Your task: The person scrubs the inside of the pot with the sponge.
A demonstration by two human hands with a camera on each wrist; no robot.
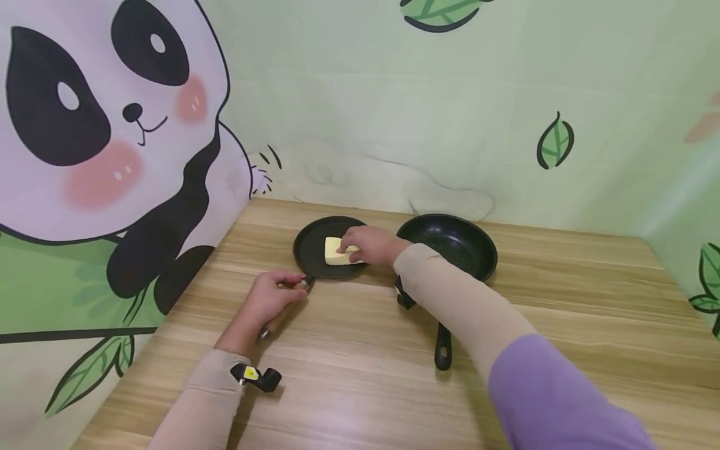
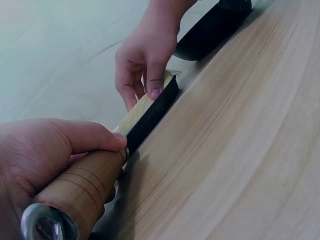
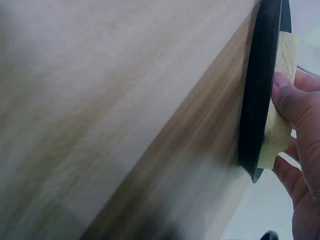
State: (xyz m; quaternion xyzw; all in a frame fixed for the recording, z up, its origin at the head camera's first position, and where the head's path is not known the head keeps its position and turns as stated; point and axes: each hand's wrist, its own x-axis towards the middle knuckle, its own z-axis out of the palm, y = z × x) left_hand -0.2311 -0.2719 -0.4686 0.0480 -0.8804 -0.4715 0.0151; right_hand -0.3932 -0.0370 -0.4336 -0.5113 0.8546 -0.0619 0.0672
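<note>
A flat round black pan (image 1: 308, 248) with a wooden handle (image 2: 82, 185) is on the table at the back, left of centre. My left hand (image 1: 272, 302) grips that handle close to the pan, with the thumb along its top in the left wrist view. On the pan's cooking surface sits a pale yellow, rectangular sponge (image 1: 332, 254). My right hand (image 1: 374, 244) holds the sponge from its right side, thumb on the near edge and fingers over the far side. In the right wrist view the sponge (image 3: 281, 135) stands above the pan's low rim (image 3: 257, 95).
A deeper black frying pan (image 1: 450, 240) stands just right of the flat pan, partly behind my right forearm. Its black handle (image 1: 443, 350) points toward me. The wooden table (image 1: 360, 362) meets a wall (image 1: 349, 112) with panda and leaf drawings at the back and left.
</note>
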